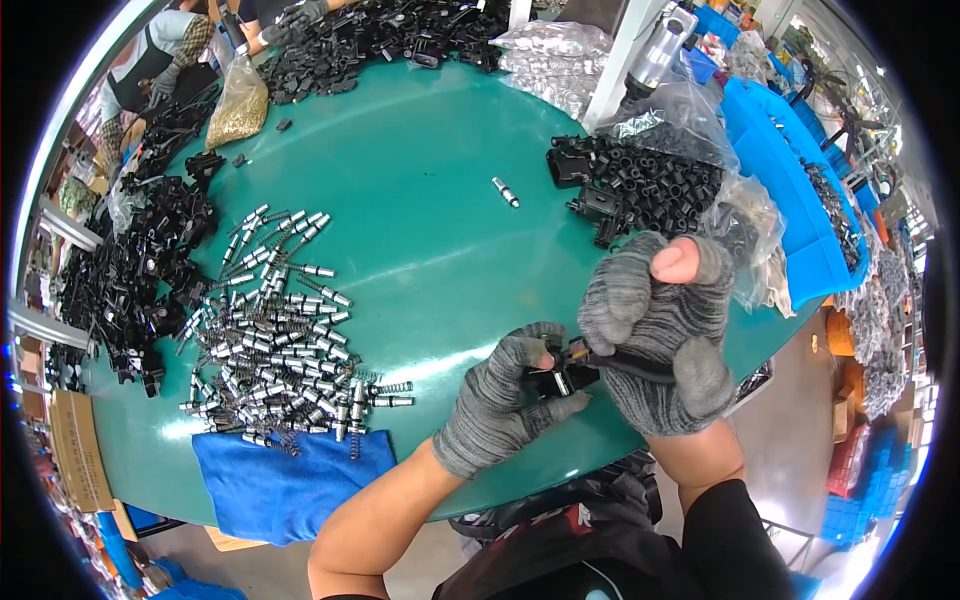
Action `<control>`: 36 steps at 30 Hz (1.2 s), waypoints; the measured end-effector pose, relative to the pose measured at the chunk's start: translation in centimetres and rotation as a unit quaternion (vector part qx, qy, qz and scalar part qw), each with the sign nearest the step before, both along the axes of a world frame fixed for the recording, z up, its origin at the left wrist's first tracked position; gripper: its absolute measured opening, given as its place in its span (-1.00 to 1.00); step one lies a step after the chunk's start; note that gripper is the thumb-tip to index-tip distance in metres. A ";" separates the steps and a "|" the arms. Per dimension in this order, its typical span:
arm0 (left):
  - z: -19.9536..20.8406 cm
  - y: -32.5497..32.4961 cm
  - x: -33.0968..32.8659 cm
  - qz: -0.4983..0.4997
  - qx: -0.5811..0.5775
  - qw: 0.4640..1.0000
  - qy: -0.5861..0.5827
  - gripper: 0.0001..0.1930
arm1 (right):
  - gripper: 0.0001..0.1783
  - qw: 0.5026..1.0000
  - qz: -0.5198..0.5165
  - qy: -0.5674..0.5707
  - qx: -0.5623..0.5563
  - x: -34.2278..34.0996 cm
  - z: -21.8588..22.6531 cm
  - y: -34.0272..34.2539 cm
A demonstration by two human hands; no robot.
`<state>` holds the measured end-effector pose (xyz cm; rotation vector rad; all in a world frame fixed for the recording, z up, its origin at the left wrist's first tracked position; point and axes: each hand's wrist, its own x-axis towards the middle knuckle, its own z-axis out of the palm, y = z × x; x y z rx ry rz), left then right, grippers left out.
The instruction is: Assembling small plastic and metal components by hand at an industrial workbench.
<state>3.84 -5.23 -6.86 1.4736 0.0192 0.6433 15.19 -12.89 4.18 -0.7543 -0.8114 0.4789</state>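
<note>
My left hand (500, 405), in a grey knit glove with bare fingertips, grips a small black part (545, 384) low over the table's near edge. A shiny metal cylinder (562, 381) shows in that part. My right hand (660, 330), gloved the same way, is closed around a dark narrow bar (635, 367). The bar's near end meets the black part, beside a small brass-coloured piece (578, 349). Whether the bar is a tool or belongs to the part I cannot tell. My right fingers hide much of it.
Metal plungers with springs (290, 340) lie heaped at left, beside a blue cloth (290, 490). One single plunger (506, 192) lies mid-table. Black rings (660, 180) and a blue bin (800, 240) are at right. Black parts (140, 270) pile far left. A co-worker's gloved hand (295, 20) is across.
</note>
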 end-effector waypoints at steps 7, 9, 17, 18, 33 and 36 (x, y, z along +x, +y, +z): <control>1.0 0.0 -0.4 0.001 0.010 1.000 0.019 -0.49 | -0.40 1.000 0.005 -0.016 -0.004 0.4 1.7 -1.1; 1.1 0.1 -0.3 0.015 0.020 1.000 0.015 -0.49 | -0.38 0.999 0.025 -0.022 0.032 0.7 1.6 -1.4; 0.6 0.1 0.8 -0.033 -0.032 0.999 0.013 -0.46 | -0.48 0.999 0.015 -0.026 0.021 1.1 -0.1 -2.0; 0.4 0.4 0.8 -0.029 -0.028 0.999 0.012 -0.46 | -0.46 0.997 0.051 -0.056 0.010 1.3 -0.6 -2.2; 10.3 19.4 -11.5 0.401 0.264 0.773 0.414 -0.51 | -0.52 0.923 0.264 0.278 -0.035 8.1 -12.0 0.5; 13.4 25.9 -15.5 0.600 0.078 0.784 0.139 -0.20 | -0.54 0.920 0.272 0.282 -0.014 7.1 -11.3 1.4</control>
